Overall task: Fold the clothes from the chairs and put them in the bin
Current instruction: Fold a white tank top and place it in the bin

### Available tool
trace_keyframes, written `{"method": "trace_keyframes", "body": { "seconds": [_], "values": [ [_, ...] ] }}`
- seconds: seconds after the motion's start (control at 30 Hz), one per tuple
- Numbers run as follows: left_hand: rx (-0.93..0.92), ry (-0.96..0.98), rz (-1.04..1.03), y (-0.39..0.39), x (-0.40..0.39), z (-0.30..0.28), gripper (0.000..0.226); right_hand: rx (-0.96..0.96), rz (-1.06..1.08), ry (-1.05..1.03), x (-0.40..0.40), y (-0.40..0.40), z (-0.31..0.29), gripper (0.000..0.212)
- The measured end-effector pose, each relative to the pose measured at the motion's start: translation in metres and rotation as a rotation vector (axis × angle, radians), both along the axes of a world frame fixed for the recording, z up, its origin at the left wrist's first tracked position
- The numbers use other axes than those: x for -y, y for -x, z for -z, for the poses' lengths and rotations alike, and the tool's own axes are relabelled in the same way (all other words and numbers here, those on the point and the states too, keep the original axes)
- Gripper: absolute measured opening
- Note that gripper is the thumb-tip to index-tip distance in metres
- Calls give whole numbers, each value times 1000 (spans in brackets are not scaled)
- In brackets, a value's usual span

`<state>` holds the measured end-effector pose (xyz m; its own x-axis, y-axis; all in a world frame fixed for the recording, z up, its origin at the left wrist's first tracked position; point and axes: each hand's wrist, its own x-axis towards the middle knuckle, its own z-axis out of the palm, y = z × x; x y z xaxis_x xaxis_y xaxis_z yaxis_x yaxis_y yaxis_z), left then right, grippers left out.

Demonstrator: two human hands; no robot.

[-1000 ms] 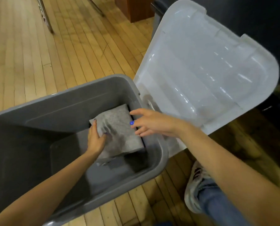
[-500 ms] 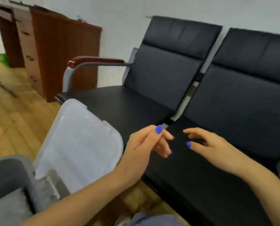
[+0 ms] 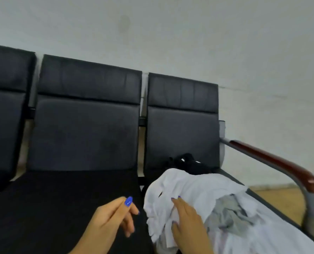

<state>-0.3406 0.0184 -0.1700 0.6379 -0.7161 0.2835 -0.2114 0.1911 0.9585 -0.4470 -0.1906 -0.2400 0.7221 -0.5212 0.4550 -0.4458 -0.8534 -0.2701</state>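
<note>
Clothes heap on right chair seat (image 3: 231,177).
Crumpled white garment (image 3: 194,189) tops grey (image 3: 227,215) and black (image 3: 191,164) pieces; right hand (image 3: 187,222) flat on it, left hand (image 3: 114,220) loose, empty.

White garment (image 3: 192,191) under the right hand (image 3: 187,222) is looking like thin, soft, crumpled matt cloth. Grey garment (image 3: 229,213) just right of that hand is showing a duller, matt fabric. Black garment (image 3: 191,165) beyond the hands is reading as dark cloth, detail too blurred. Chair seat (image 3: 64,202) under the left hand (image 3: 112,220) is appearing as matt black padded upholstery, faintly leathery on the backrests (image 3: 86,114). Armrest (image 3: 280,165) far right of the hands is shining as glossy reddish wood on a smooth grey metal frame (image 3: 310,204). Fingernails (image 3: 128,201) are wearing glossy blue polish. Wall (image 3: 170,33) behind is looking matt, painted.
</note>
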Motion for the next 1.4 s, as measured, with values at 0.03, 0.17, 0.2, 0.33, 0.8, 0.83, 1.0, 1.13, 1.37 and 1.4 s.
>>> {"method": "trace_keyframes", "body": {
  "seconds": [0.03, 0.17, 0.2, 0.33, 0.8, 0.83, 1.0, 1.13, 1.37, 1.4],
  "values": [
    [-13, -28, -3, -2, 9, 7, 43, -12, 48, -29, 12, 8, 11, 78],
    [8, -150, -56, -16, 29, 50, 40, -4, 145, -9, 29, 31, 40, 44],
    [7, -177, -70, -18, 28, 58, 42, -3, 154, 15, 28, 32, 42, 38],
    [83, -306, -102, -33, 22, 74, 36, 50, 246, -7, 31, 23, 39, 44],
    [-51, -283, -126, -31, 22, 67, 34, 642, -46, -793, -15, -1, -46, 14],
    [-139, -254, -126, -31, 23, 64, 34, 648, -122, -811, -25, -8, -57, 15],
    [-734, -168, -25, -24, 16, 51, 44, 472, -370, -777, -73, -51, -88, 24],
    [-1111, 58, 86, -40, -6, 41, 72, 99, -570, -884, -120, -69, -83, 20],
    [-975, 95, -218, -83, -36, 41, 33, -250, -664, -396, -155, -63, -45, 14],
    [-924, 133, -267, -88, -41, 42, 27, -244, -661, -327, -153, -60, -40, 18]
  ]
}}
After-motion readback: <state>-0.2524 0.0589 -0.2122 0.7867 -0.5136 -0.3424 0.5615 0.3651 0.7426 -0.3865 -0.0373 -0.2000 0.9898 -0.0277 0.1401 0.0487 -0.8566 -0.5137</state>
